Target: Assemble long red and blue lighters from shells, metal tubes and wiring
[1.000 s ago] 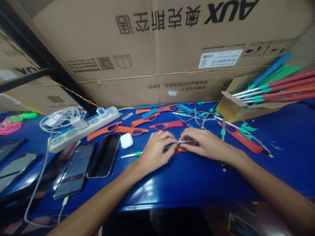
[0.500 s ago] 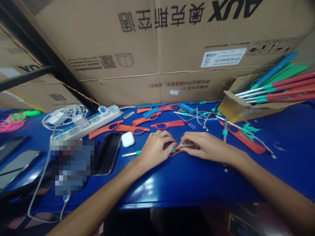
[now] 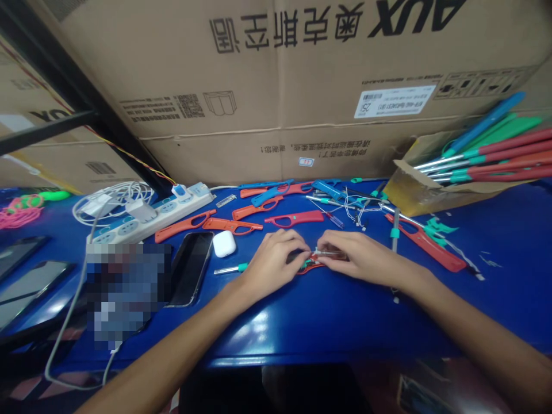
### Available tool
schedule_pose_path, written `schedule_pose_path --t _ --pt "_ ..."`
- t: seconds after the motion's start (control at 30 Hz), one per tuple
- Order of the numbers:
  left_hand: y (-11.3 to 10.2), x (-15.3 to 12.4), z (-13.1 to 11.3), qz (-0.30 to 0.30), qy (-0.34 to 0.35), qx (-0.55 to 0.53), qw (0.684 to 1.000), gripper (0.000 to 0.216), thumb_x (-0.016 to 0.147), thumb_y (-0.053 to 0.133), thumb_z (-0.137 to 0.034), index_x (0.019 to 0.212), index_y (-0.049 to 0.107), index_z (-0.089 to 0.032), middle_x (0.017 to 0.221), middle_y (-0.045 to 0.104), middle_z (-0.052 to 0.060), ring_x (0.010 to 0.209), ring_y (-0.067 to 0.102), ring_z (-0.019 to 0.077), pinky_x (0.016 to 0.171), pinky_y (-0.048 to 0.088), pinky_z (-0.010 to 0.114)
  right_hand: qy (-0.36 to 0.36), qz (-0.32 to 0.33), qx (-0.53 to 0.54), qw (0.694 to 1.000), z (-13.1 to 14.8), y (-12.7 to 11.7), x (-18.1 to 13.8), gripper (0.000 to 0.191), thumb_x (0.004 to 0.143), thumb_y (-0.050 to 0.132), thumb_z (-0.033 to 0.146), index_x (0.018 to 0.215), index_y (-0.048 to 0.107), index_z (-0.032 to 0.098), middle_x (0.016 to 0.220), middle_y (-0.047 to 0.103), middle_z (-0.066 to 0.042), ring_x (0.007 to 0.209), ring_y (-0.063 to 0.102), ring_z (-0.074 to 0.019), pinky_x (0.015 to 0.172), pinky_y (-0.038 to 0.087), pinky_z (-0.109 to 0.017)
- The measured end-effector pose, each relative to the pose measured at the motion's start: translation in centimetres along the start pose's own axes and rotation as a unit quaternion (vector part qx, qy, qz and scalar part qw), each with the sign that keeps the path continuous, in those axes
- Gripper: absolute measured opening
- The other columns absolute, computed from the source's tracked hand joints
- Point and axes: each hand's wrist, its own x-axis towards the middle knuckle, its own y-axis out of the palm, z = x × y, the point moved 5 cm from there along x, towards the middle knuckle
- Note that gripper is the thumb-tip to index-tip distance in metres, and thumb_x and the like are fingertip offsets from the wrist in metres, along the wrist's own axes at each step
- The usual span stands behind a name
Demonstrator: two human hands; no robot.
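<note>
The left hand and right hand are facing each other across a red casing, at the near middle of the blue table.
The right hand is pinching a clear brownish tube over the casing's right part; the left hand is curling over its left part, fingertips bending near the thumb, though whether they are gripping cannot be told. A metal rod is jutting out left of that hand. Farther back, a red handle is lying left of a small screwdriver.
</note>
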Motion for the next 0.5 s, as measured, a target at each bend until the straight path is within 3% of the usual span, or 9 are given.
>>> schedule_pose_path --t 0.5 --pt "0.07 0.00 0.14 0.000 0.007 -0.012 1.000 0.011 0.097 0.060 -0.022 0.096 0.071 -0.021 0.103 0.071 0.002 0.097 0.064 0.0195 0.088 0.047 0.035 -0.022 0.002 -0.013 1.000 0.07 0.09 -0.04 0.019 0.101 0.053 0.036 0.106 0.062 0.020 0.096 0.065 -0.003 0.084 0.062 -0.0166 0.076 0.047 -0.030"
